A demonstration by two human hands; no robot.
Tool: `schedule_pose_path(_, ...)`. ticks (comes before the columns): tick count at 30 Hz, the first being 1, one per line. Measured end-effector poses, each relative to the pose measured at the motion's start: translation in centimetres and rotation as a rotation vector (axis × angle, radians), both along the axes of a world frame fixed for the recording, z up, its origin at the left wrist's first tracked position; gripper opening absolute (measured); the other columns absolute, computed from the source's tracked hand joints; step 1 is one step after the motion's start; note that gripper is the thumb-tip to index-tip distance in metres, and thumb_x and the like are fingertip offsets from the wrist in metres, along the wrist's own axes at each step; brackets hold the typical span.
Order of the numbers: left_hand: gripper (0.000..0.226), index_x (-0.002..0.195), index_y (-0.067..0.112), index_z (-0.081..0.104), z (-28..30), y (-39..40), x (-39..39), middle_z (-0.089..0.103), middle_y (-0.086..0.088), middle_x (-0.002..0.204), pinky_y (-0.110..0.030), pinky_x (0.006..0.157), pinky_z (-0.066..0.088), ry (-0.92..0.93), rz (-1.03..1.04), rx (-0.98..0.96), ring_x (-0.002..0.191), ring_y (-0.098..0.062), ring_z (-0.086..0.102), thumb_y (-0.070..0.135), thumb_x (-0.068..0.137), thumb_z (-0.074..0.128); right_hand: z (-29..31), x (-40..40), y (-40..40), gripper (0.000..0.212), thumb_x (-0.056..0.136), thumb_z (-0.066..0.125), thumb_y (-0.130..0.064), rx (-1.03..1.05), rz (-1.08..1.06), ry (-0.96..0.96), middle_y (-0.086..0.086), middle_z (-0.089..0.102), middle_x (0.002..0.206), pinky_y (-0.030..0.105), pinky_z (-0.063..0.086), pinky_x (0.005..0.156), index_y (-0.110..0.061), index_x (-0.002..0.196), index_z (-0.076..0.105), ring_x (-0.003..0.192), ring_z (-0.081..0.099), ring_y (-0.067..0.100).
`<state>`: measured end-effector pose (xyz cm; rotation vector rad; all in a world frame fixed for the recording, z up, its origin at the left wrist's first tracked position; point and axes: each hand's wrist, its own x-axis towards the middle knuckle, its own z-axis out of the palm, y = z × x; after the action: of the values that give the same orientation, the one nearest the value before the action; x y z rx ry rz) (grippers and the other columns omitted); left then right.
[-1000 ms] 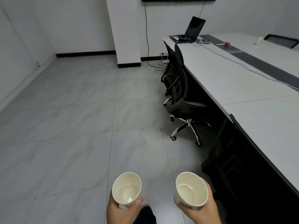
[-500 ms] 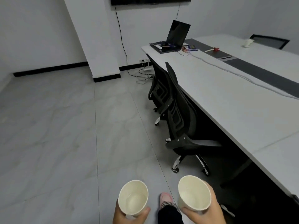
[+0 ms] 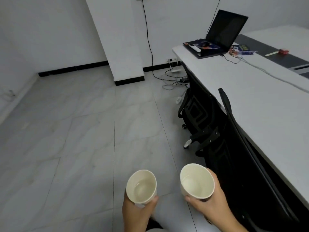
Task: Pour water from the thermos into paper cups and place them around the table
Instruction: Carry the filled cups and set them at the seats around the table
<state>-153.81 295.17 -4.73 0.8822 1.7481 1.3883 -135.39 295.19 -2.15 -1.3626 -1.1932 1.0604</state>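
The scene is lit evenly and rather dimly by soft, cool light; its source cannot be seen. A greyish cast is laid over the walls and the tiled floor (image 3: 83, 139). No hard shadows are cast; only deep darkness is found under the surface (image 3: 267, 106) on the right, where detail of the chairs (image 3: 217, 131) is lost in black. Faint highlights are seen on the water in the two paper cups (image 3: 141, 186). Straight lines are bent by the wide-angle lens, most strongly at the edges. Slight softness and compression smear are noticed throughout, and far items by the laptop (image 3: 222, 32) are not resolved.
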Motion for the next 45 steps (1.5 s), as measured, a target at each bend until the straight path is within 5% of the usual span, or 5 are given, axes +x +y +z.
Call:
schedule_pose_path(14,0.07,0.08,0.03,0.057,1.2,32.8,-4.0,0.065,0.012,0.075,0.004,0.057,0.04,0.029,-0.461,0.09,0.063,0.018,0.059,-0.023,0.041,0.078,0.9,-5.9,26.1,0.086,0.043,0.075,0.026,0.066,-0.439,0.031,-0.008,0.055,0.104,0.0,0.043,0.068,-0.03,0.101,0.045,0.088,0.056,-0.017)
schedule_pose_path(19,0.061,0.08,0.035,0.056,1.5,42.0,-0.8,0.064,0.016,0.081,0.006,0.059,0.038,0.035,-0.596,0.08,0.072,0.02,0.058,0.013,0.029,0.08,2.2,-3.1,32.5,0.085,0.042,0.076,0.025,0.074,-0.575,0.03,-0.01,0.056,0.103,0.001,0.044,0.066,-0.033,0.099,0.047,0.087,0.057,-0.015)
schedule_pose_path(27,0.07,0.079,0.037,0.052,3.6,55.0,10.0,0.059,0.02,0.081,0.005,0.057,0.039,0.063,-0.753,0.149,0.071,0.01,0.057,-0.012,0.042,0.084,5.7,6.0,44.7,0.071,0.037,0.076,-0.015,0.154,-0.821,0.053,-0.017,0.055,0.099,-0.003,0.04,0.063,-0.04,0.097,0.045,0.086,0.052,-0.021)
schedule_pose_path(36,0.059,0.085,0.036,0.052,6.4,66.3,24.5,0.059,0.017,0.088,0.004,0.062,0.04,0.043,-1.145,0.191,0.08,0.021,0.055,-0.002,0.052,0.083,5.6,15.8,49.7,0.074,0.039,0.077,-0.021,0.096,-1.141,0.025,-0.029,0.055,0.098,0.018,0.041,0.073,-0.062,0.09,0.042,0.09,0.052,-0.018)
schedule_pose_path(45,0.06,0.101,0.023,0.044,2.5,74.9,43.3,0.053,0.015,0.087,-0.027,0.074,0.038,0.03,-1.423,-0.049,0.079,-0.008,0.054,-0.001,0.06,0.08,2.5,22.8,53.2,0.071,0.042,0.079,-0.024,-0.047,-1.611,0.037,-0.03,0.055,0.097,0.016,0.038,0.067,-0.057,0.092,0.041,0.089,0.052,-0.016)
